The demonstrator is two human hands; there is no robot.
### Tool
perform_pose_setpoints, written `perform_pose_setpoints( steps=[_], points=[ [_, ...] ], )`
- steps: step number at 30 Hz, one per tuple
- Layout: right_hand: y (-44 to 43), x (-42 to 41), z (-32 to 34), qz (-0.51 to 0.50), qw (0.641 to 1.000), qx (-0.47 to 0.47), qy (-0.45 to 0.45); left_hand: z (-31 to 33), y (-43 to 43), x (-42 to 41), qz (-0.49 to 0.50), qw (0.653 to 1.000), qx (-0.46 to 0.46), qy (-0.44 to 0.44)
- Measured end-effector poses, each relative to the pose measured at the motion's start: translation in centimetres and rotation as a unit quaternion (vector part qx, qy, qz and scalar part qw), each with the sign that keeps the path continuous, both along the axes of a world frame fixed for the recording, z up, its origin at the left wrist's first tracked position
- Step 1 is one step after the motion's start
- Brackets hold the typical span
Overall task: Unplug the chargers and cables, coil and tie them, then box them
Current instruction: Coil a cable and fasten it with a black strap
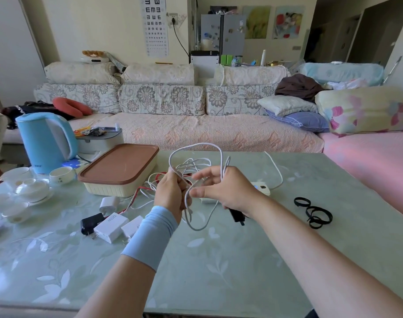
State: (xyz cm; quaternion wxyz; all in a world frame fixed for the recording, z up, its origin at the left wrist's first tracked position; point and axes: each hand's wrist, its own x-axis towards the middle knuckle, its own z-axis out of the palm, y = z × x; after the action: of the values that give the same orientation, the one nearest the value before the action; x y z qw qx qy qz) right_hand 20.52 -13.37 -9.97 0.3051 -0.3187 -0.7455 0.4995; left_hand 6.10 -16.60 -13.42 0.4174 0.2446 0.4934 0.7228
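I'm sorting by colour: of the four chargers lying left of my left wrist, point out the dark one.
The black charger, farthest left in the group, lying against the lettered white charger; the other three are all white.

The desk [218, 260], a pale green top with a leaf pattern, is carrying a blue kettle [46, 141] at its far left, with white cups and saucers [32, 189] sitting just in front. A cream box with a brown lid [120, 166] is standing beside them. White chargers [111, 226] and a black plug [91, 222] are lying nearer, red and white cables [142, 191] are trailing past them, a white power strip [261, 188] is resting mid-desk, and black ties [314, 212] are lying apart at the right.
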Motion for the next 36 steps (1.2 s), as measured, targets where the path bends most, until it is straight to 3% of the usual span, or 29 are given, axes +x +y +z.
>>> perform_pose_setpoints(
  steps=[3,5,8,12,15,17,20,22,24,27,30,32,36],
  points=[
    [0.4,0.1,-0.4,-0.015,0.999,-0.023,0.026,-0.3,0.1,-0.5,-0.011,0.998,0.017,-0.055],
    [0.8,0.7,-0.1,-0.009,1.000,0.004,-0.007,-0.1,0.1,-0.9,-0.015,0.995,0.033,-0.097],
    [2.6,2.9,-0.1,-0.016,0.987,0.029,-0.158,0.6,-0.4,-3.3,0.016,0.980,0.077,-0.182],
    [4.2,5.7,-1.2,0.016,0.890,-0.009,-0.455,0.8,-1.4,-8.0,0.012,0.949,0.115,-0.293],
    [3.7,5.1,-0.8,0.059,0.853,-0.022,-0.517,0.4,-1.9,-8.1,-0.068,0.937,0.111,-0.325],
    [3.1,4.2,-0.7,0.089,0.866,-0.030,-0.491,0.5,-1.9,-7.2,-0.124,0.936,0.099,-0.313],
    [2.6,3.2,-0.5,0.177,0.933,-0.126,-0.285,0.8,-1.8,-5.9,-0.215,0.932,0.078,-0.281],
    [2.3,3.1,0.2,0.231,0.936,-0.225,-0.143,1.0,-1.8,-4.9,-0.259,0.932,0.054,-0.249],
    [2.1,3.1,0.8,0.228,0.932,-0.273,-0.076,1.1,-1.8,-4.1,-0.282,0.934,0.025,-0.219],
    [2.6,1.9,0.2,0.097,0.952,-0.292,0.003,1.3,-1.7,-3.7,-0.286,0.938,0.011,-0.194],
    [4.1,1.5,-0.4,-0.205,0.945,-0.204,0.150,1.2,-1.7,-4.0,-0.292,0.937,0.013,-0.193],
    [4.5,2.0,-0.4,-0.275,0.943,-0.141,0.123,0.9,-1.8,-4.0,-0.290,0.936,0.020,-0.201],
    [2.4,1.9,0.3,-0.182,0.973,-0.144,0.019,0.9,-1.7,-2.7,-0.281,0.938,0.034,-0.200]
  ],
)
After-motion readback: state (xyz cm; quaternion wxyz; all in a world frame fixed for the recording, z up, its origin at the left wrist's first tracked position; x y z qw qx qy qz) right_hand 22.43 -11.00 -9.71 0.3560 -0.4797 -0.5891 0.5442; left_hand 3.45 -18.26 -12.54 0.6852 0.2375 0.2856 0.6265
